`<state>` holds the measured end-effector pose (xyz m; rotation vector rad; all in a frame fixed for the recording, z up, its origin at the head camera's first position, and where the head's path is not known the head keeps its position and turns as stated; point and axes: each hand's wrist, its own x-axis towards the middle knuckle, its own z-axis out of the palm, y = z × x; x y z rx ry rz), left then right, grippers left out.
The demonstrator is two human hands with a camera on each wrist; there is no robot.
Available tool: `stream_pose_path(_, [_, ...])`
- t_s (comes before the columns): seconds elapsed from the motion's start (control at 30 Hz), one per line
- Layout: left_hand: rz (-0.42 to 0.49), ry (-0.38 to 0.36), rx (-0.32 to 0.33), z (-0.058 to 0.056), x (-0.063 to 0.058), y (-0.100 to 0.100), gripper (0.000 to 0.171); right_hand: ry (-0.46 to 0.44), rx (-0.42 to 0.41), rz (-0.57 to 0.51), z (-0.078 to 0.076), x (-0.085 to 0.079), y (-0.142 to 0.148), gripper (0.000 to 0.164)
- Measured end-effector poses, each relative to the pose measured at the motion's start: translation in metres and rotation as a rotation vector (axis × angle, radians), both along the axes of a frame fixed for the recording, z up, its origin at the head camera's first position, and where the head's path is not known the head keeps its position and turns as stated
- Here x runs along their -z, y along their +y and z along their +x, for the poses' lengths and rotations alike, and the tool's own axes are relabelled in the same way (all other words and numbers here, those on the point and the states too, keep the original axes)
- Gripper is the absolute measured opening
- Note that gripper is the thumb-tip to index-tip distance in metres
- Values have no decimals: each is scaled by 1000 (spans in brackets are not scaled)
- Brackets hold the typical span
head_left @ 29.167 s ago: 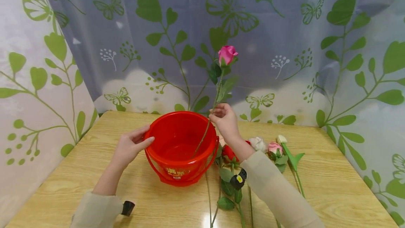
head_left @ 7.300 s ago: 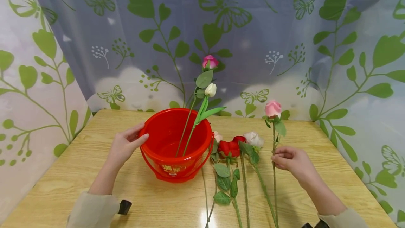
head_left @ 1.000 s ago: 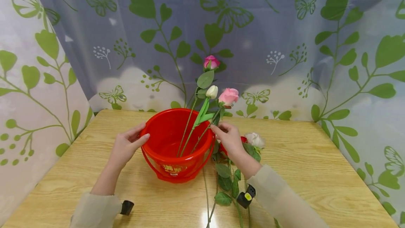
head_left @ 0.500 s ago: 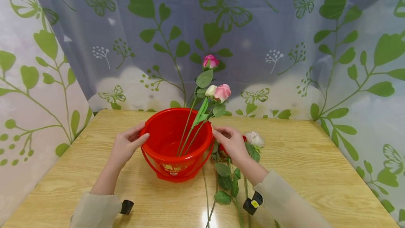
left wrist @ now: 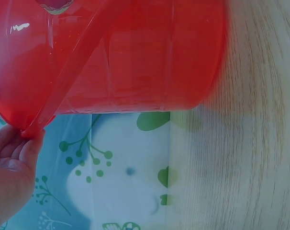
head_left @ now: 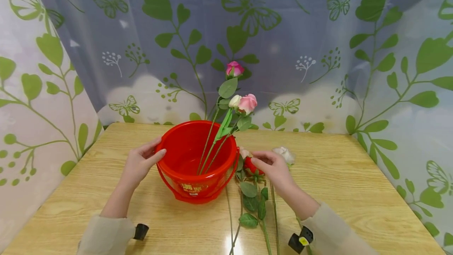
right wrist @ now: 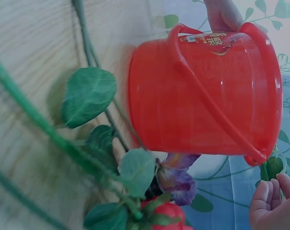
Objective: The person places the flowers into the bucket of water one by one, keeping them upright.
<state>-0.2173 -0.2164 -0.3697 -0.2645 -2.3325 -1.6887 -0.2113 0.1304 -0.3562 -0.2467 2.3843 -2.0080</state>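
Observation:
My left hand [head_left: 138, 166] grips the left rim of a red plastic bucket [head_left: 216, 184], thumb over the edge. In the left wrist view its fingers [left wrist: 27, 153] pinch the rim where the handle joins. Three artificial flowers lean to the right inside the bucket: a magenta rose [head_left: 234, 69], a white tulip [head_left: 235, 101] and a pink rose [head_left: 249, 103]. My right hand [head_left: 279, 172], fingers loosely bent and holding nothing, is over a red flower [head_left: 252, 166] lying right of the bucket, and partly hides it.
Beside the red flower lie a pale pink bloom [head_left: 245, 152] and a white rose [head_left: 284, 155], with green leaves [head_left: 249, 220] and long stems running toward the near table edge. A wooden table [head_left: 354, 192] carries everything. A patterned curtain [head_left: 276, 30] stands behind.
The magenta rose, white tulip and pink rose have gone into the bucket over these frames. My right hand has let go of the pink rose and moved right, toward the red flower. My left hand stays.

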Motion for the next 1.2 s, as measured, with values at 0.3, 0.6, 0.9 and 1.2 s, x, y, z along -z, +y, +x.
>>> stream_pose_path(0.3, [5, 1, -6, -1, 1, 0, 53, -52, 34, 59, 11, 8, 20, 31])
stream_pose_path(0.6, [5, -20, -3, 1, -1, 0, 54, -82, 52, 107, 17, 22, 43, 34])
stream_pose_path(0.9, [1, -31, -4, 2, -2, 1, 55, -67, 95, 182, 23, 31, 62, 32])
stream_pose_path(1.2, [-7, -35, -8, 2, -3, 2, 55, -102, 98, 248, 23, 42, 78, 33])
